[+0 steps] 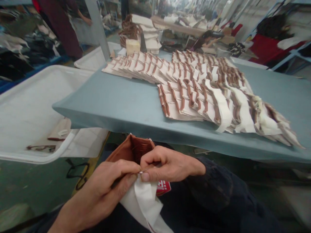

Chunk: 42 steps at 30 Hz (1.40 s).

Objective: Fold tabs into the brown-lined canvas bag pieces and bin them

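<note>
Low in front of the table, over my lap, hangs a fabric piece with a brown section (121,150) at the top and a white section (148,205) below. My left hand (104,184) pinches its upper edge between thumb and fingers. Close beside it, my right hand (167,165) is closed, thumb against fingers, on the same edge. Between the fingertips a thin strand or edge shows, too small to name. Part of a red label with white marks (163,187) peeks out under my right hand.
A blue-grey table (121,100) spans ahead, bearing overlapping rows of white and brown fabric pieces (184,100). To the left stands a white bin (43,152) with a few pieces inside. A metal post (97,29) rises at the table's far left corner. A person (59,26) stands beyond.
</note>
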Each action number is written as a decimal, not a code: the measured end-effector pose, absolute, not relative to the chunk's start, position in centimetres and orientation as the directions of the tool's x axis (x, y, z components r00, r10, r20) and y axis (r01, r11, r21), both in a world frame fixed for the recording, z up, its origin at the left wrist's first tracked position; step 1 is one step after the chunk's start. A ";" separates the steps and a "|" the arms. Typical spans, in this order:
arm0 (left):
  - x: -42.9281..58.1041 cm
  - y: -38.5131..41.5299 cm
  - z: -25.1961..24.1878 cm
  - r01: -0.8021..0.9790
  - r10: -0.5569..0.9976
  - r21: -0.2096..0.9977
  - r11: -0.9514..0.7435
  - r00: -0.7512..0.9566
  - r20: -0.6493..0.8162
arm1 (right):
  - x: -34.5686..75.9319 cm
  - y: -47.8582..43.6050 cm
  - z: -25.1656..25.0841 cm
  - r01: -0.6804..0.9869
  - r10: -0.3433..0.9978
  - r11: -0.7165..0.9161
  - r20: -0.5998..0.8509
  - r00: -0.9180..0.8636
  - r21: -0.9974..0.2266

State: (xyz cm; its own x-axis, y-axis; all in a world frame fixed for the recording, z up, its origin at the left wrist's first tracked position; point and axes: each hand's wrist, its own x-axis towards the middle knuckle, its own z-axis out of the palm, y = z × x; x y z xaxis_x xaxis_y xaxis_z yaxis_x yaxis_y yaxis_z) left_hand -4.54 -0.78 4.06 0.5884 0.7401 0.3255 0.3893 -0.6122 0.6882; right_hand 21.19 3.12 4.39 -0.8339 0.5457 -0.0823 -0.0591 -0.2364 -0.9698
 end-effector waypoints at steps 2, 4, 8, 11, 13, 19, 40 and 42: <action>-4.3 -0.6 3.8 0.321 0.662 0.639 -0.699 0.628 0.409 | 21.0 2.8 3.5 -0.088 0.545 -0.338 -0.118 -0.830 -0.937; -4.1 -0.4 3.5 0.258 0.588 0.589 -0.766 0.651 0.481 | 20.8 2.4 2.6 -0.098 0.546 -0.406 -0.155 -0.824 -0.908; -4.1 -0.2 2.9 0.237 0.538 0.531 -0.814 0.653 0.533 | 20.1 1.3 1.0 -0.175 0.596 -0.476 -0.170 -0.785 -0.862; -4.1 -0.1 2.8 0.245 0.537 0.518 -0.819 0.644 0.545 | 19.3 0.6 0.8 -0.242 0.644 -0.494 -0.165 -0.747 -0.835; -4.0 -0.1 3.1 0.252 0.559 0.537 -0.805 0.625 0.544 | 19.0 0.3 1.2 -0.251 0.667 -0.481 -0.164 -0.727 -0.840; -4.1 -0.5 3.6 0.446 0.677 0.518 -0.729 0.579 0.454 | 19.8 0.4 2.6 -0.192 0.708 -0.385 -0.155 -0.688 -0.903; -2.9 1.0 8.1 0.380 0.698 0.769 -0.515 0.707 0.118 | 21.5 0.6 5.4 0.104 0.716 0.208 0.078 -0.694 -0.973; -2.6 1.2 8.4 0.357 0.671 0.759 -0.545 0.728 0.139 | 21.7 0.4 5.6 0.125 0.702 0.289 0.122 -0.701 -0.949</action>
